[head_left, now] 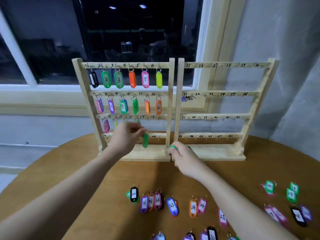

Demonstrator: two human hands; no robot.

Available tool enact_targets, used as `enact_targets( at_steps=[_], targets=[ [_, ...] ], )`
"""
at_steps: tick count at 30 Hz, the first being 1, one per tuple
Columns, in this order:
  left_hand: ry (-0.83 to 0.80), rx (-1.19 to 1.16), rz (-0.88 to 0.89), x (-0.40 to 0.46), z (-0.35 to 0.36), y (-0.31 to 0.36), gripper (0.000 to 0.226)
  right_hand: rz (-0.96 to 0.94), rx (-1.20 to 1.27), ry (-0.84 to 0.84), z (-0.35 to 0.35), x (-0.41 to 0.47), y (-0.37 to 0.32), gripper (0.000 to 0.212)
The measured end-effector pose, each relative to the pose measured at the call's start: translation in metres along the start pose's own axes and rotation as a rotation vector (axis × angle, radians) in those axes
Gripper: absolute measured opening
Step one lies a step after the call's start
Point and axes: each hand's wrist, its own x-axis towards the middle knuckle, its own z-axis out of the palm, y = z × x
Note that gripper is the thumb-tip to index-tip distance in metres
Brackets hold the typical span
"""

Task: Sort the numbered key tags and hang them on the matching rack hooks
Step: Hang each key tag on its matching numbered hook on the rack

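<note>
Key tags (171, 206) are lying loose on the near side of the worktop (86, 170), numbers up. Farther out I'm seeing my right hand (183, 157) curling its grip round a green tag (173, 147) at the rack bases. My left hand (127, 135) is pinching the ring of another green tag (145, 140) by the left rack (170, 104). Beyond, the right rack (223, 93) is standing nearly bare.

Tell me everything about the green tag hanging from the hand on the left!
The green tag is a long oval plastic key tag with rounded ends. It hangs straight down from the left hand, whose fingertips pinch its top. It sits in front of the left wooden rack, level with the bottom row near the hook marked 24. Its number cannot be read.
</note>
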Motion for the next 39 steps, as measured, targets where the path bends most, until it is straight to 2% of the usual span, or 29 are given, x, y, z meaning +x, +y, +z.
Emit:
enact_targets(
  at_steps=[5,11,18,23,28,33,39],
  targets=[
    [0.091,0.041,0.003,0.024,-0.011,0.005,0.017,-0.075,0.103,0.076,0.006,0.02,-0.036,0.027],
    [0.069,0.054,-0.002,0.041,-0.007,0.011,0.024,-0.076,0.206,0.167,0.011,0.046,-0.053,0.03],
    [0.043,0.128,0.008,0.044,0.007,0.006,0.035,-0.124,0.087,0.3,0.017,0.059,-0.05,0.027],
    [0.05,0.171,0.004,0.041,0.01,0.002,0.042,-0.149,-0.016,0.319,0.022,0.068,-0.051,0.026],
    [0.058,0.153,0.026,0.034,0.009,-0.007,0.039,-0.163,-0.201,0.384,0.028,0.075,-0.057,0.021],
    [0.028,0.162,-0.034,0.025,0.002,-0.019,0.034,-0.161,-0.332,0.412,0.034,0.079,-0.059,0.024],
    [0.019,0.179,-0.069,0.014,-0.006,-0.024,0.037,-0.131,-0.326,0.422,0.038,0.073,-0.054,0.028]
  ],
)
